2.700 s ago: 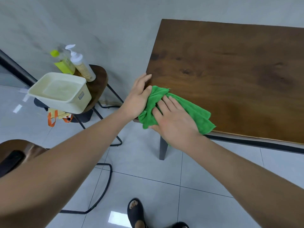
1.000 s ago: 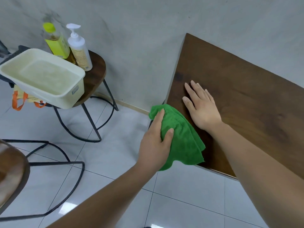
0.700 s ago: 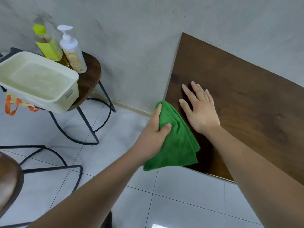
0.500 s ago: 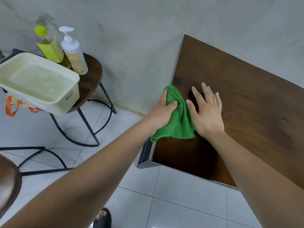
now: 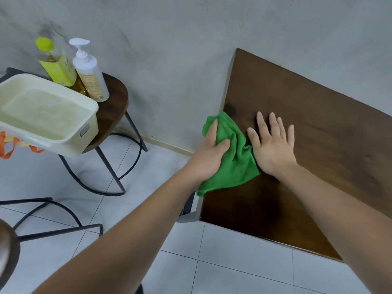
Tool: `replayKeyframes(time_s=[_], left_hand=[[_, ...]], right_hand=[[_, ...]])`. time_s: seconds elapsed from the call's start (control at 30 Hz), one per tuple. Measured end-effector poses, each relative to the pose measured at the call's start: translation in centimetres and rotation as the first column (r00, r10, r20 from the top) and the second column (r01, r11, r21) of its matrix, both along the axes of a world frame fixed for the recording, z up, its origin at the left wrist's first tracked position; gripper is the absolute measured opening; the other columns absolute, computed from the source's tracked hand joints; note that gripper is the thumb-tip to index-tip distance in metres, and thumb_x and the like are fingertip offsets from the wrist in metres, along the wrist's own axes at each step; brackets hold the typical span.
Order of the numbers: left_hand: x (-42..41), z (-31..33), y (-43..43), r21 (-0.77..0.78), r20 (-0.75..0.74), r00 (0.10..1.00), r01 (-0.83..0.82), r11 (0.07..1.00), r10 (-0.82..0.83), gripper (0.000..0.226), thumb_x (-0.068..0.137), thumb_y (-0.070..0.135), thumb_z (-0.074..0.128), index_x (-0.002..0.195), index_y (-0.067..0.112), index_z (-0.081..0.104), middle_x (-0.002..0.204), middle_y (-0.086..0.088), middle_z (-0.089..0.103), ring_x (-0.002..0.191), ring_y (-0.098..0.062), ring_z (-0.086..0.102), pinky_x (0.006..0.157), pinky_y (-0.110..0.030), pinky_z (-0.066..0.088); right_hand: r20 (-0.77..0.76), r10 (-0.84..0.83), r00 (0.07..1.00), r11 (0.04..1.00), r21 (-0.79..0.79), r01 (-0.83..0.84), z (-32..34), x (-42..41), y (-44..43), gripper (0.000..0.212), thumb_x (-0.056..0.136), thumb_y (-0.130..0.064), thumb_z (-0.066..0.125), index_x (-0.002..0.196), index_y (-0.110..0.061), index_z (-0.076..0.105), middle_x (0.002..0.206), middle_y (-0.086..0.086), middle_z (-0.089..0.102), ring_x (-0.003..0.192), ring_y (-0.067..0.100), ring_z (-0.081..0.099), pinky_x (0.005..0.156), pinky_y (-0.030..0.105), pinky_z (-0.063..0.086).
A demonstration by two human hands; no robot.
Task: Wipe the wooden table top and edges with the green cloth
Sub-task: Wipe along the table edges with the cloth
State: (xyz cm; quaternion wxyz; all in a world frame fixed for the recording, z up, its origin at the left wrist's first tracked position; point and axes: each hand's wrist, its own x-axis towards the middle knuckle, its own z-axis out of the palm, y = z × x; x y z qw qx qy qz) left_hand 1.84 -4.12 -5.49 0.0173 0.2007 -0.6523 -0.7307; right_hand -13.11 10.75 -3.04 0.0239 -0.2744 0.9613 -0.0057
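Note:
The dark wooden table [image 5: 314, 128] fills the right side, its left edge running down towards me. The green cloth [image 5: 233, 160] is draped over that left edge, partly on the top and partly hanging down the side. My left hand [image 5: 209, 154] grips the cloth at the edge, thumb on the top face and fingers wrapped round the side. My right hand [image 5: 272, 145] lies flat on the table top just right of the cloth, fingers straight and spread.
A small round wooden stool [image 5: 115, 107] at the left carries a cream tub of water [image 5: 48, 115], a yellow-capped bottle [image 5: 54, 62] and a white pump bottle [image 5: 90, 73]. Black metal chair legs [image 5: 53, 213] cross the white tiled floor. A grey wall stands behind.
My left hand has slid the cloth along the table's left edge away from me, from near the front corner. My right hand has stayed flat on the top, shifting slightly forward.

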Motion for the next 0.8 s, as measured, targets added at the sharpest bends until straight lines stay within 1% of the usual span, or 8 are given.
replayKeyframes(time_s=[0.07,0.13,0.23,0.33,0.5,0.63,0.7,0.8], left_hand=[[2.4,-0.4,1.1,0.036,0.013,1.000,-0.023,0.999,0.022,0.074,0.111,0.049,0.049,0.170,0.059,0.004,0.177,0.018,0.032,0.157,-0.012,0.042,0.131,-0.046,0.034],[4.6,-0.7,2.2,0.031,0.007,0.999,-0.045,0.999,0.045,0.077,0.109,0.054,0.052,0.169,0.061,0.005,0.176,0.022,0.031,0.158,-0.008,0.039,0.133,-0.044,0.032],[7.4,-1.0,3.7,0.029,0.000,0.997,-0.075,0.997,0.075,0.074,0.114,0.049,0.054,0.170,0.060,0.006,0.174,0.031,0.029,0.157,0.003,0.036,0.133,-0.037,0.030],[8.2,-1.1,4.3,0.072,0.031,0.994,-0.103,0.992,0.101,0.071,0.113,0.049,0.056,0.166,0.068,0.012,0.172,0.031,0.032,0.155,0.002,0.040,0.132,-0.039,0.033],[4.3,-0.3,2.1,0.148,0.047,0.995,-0.097,0.984,0.091,0.072,0.112,0.043,0.058,0.166,0.065,0.017,0.170,0.026,0.039,0.148,0.000,0.050,0.125,-0.032,0.042],[-1.3,0.1,-0.5,0.078,0.043,0.997,-0.062,0.995,0.059,0.070,0.115,0.042,0.051,0.172,0.055,0.011,0.166,0.021,0.044,0.141,-0.003,0.055,0.112,-0.022,0.047],[-4.6,0.0,-2.0,0.019,0.036,0.999,-0.035,0.999,0.034,0.072,0.116,0.043,0.049,0.174,0.048,0.008,0.170,0.017,0.042,0.144,-0.008,0.054,0.116,-0.027,0.045],[-9.5,0.0,-4.3,-0.075,0.060,0.998,-0.023,0.997,0.028,0.074,0.114,0.047,0.048,0.175,0.045,0.006,0.173,0.009,0.042,0.148,-0.016,0.053,0.126,-0.041,0.040]], right_hand=[[-0.043,0.067,0.997,0.997,0.032,-0.065,0.5,-1.8,-0.2,0.077,0.107,-0.078,0.009,0.174,-0.041,0.011,0.184,0.003,0.001,0.170,0.025,-0.007,0.134,0.052,-0.015],[0.019,0.013,1.000,1.000,-0.018,-0.013,0.8,-3.2,-0.7,0.082,0.103,-0.084,0.011,0.174,-0.043,0.012,0.184,0.000,0.001,0.170,0.021,-0.005,0.135,0.052,-0.011],[0.051,-0.043,0.998,0.996,-0.080,0.047,0.4,-3.6,-1.0,0.084,0.103,-0.085,0.015,0.174,-0.041,0.013,0.184,-0.001,0.005,0.170,0.018,-0.002,0.137,0.049,-0.003],[0.039,-0.040,0.998,0.996,-0.079,0.043,0.5,-3.5,-1.0,0.084,0.103,-0.085,0.015,0.174,-0.040,0.013,0.184,-0.002,0.005,0.170,0.017,-0.002,0.137,0.048,-0.002],[0.036,-0.030,0.999,0.996,-0.080,0.033,0.4,-3.5,-1.0,0.083,0.104,-0.083,0.014,0.174,-0.039,0.011,0.184,-0.001,0.004,0.170,0.018,-0.004,0.137,0.048,-0.002],[0.030,-0.034,0.999,0.996,-0.085,0.036,0.0,-3.8,-0.9,0.083,0.104,-0.083,0.013,0.175,-0.039,0.010,0.184,-0.001,0.003,0.169,0.017,-0.004,0.137,0.049,-0.002],[0.022,-0.033,0.999,0.996,-0.086,0.035,-0.1,-3.8,-0.9,0.083,0.104,-0.083,0.013,0.175,-0.039,0.010,0.184,-0.001,0.003,0.169,0.017,-0.004,0.137,0.049,-0.002],[0.012,-0.027,1.000,0.996,-0.081,0.028,-0.2,-3.9,-0.9,0.081,0.105,-0.081,0.012,0.175,-0.039,0.008,0.184,-0.001,0.003,0.169,0.017,-0.005,0.137,0.049,-0.002]])
